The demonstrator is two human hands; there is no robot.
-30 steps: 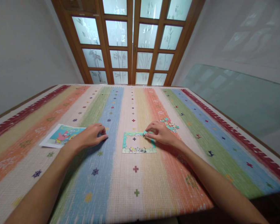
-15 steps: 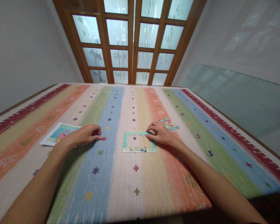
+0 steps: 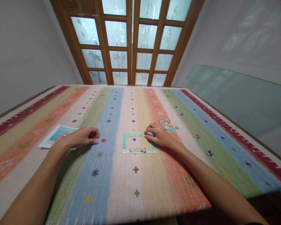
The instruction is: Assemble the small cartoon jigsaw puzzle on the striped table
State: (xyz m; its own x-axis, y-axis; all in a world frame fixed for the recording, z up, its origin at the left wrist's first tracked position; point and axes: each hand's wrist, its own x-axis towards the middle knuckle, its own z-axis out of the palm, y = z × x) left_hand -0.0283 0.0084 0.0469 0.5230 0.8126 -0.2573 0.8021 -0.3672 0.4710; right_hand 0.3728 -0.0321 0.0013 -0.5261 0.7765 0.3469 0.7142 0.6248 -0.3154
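A: While the right hand presses its curled fingertips on the top right corner of the puzzle frame, how is a piece best seated there?

B: Probably by light downward pressure, keeping the assembled border flat on the striped tablecloth. Whether a piece is pinched cannot be told.

A: And the left hand?

B: Loosely curled, holding nothing, resting partly over the reference picture.

A: Any containers?

B: None visible; the loose pieces lie heaped just beyond the right hand.
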